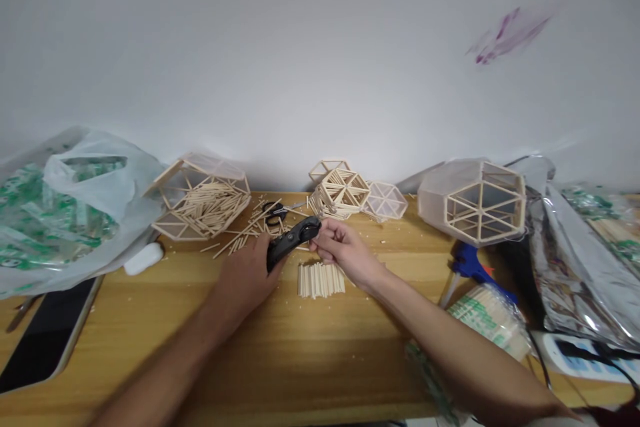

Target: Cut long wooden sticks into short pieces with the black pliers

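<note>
My left hand (245, 273) is closed around the handles of a black cutter (293, 240), holding it just above the wooden table (320, 353). My right hand (337, 247) pinches something small at the cutter's head; what sits in its fingertips is hidden. Below both hands lies a neat row of short cut wooden sticks (321, 279). Longer loose sticks (240, 232) are scattered just beyond my left hand, beside black-handled scissors (276, 211).
Stick-frame shells stand along the wall: an open one filled with sticks (200, 203), small ones (345, 192) and a large one (475, 203). A plastic bag (65, 207), a tablet (45, 333), a blue glue gun (470, 263), a stick packet (493, 317) and a power strip (585, 355) flank the work area.
</note>
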The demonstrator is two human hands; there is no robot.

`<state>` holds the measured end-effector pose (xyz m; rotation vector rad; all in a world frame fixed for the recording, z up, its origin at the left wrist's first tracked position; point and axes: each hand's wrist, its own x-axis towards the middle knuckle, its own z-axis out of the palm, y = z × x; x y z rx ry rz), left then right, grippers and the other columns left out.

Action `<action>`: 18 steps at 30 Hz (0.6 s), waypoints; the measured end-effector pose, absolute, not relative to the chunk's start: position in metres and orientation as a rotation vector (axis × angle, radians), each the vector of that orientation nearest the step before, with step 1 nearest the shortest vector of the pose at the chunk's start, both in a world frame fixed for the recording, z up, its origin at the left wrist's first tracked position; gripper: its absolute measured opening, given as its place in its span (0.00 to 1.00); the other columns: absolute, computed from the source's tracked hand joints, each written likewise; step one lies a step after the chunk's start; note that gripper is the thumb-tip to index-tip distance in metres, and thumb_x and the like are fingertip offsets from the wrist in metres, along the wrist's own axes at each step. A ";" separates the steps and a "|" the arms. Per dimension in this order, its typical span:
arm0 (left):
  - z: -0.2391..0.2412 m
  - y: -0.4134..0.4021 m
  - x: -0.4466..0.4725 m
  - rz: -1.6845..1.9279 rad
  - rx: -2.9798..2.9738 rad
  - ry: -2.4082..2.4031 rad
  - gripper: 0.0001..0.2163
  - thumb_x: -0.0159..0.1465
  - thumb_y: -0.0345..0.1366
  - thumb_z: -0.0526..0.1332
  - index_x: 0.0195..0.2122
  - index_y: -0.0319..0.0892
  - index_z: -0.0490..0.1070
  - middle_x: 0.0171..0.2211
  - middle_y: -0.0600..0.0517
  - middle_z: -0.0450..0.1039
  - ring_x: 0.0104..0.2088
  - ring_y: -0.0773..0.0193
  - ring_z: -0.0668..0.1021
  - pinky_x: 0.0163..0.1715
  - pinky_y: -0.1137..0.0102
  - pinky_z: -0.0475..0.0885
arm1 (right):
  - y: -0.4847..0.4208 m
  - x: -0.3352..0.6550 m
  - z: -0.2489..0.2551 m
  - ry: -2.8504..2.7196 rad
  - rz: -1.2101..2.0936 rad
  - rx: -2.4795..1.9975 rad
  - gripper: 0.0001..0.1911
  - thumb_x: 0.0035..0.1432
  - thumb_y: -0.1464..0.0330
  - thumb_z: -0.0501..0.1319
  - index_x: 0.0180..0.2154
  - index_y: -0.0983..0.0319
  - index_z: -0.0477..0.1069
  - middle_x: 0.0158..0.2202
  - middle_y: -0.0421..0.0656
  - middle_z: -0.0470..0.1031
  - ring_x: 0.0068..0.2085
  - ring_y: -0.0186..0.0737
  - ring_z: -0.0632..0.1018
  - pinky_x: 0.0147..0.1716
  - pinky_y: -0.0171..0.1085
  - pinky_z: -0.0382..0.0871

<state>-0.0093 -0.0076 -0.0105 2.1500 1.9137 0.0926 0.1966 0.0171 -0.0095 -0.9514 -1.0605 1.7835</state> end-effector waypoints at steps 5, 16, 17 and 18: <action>-0.006 -0.008 -0.009 0.015 2.138 1.918 0.13 0.69 0.46 0.52 0.44 0.43 0.67 0.39 0.44 0.80 0.39 0.48 0.81 0.33 0.65 0.64 | 0.016 0.196 -0.010 -1.060 1.804 -0.949 0.18 0.54 0.58 0.71 0.33 0.62 0.67 0.27 0.37 0.74 0.20 0.25 0.61 0.20 0.30 0.51; -0.012 -0.006 -0.013 0.091 2.186 1.901 0.12 0.68 0.44 0.55 0.46 0.43 0.68 0.41 0.45 0.80 0.40 0.51 0.81 0.36 0.65 0.66 | 0.018 0.196 -0.010 -1.061 1.819 -0.913 0.19 0.54 0.57 0.71 0.33 0.63 0.68 0.26 0.37 0.74 0.20 0.24 0.61 0.20 0.31 0.49; -0.012 -0.006 -0.013 0.091 2.187 1.904 0.12 0.68 0.44 0.55 0.46 0.43 0.68 0.40 0.45 0.80 0.40 0.51 0.81 0.36 0.65 0.66 | 0.017 0.196 -0.010 -1.070 1.818 -0.914 0.19 0.54 0.57 0.70 0.32 0.63 0.68 0.26 0.37 0.74 0.20 0.24 0.61 0.20 0.32 0.49; -0.012 -0.006 -0.013 0.086 2.188 1.908 0.11 0.68 0.43 0.55 0.45 0.43 0.68 0.40 0.45 0.80 0.40 0.51 0.81 0.36 0.65 0.66 | 0.017 0.196 -0.010 -1.081 1.817 -0.915 0.19 0.54 0.56 0.70 0.32 0.63 0.68 0.27 0.37 0.75 0.20 0.24 0.61 0.20 0.32 0.49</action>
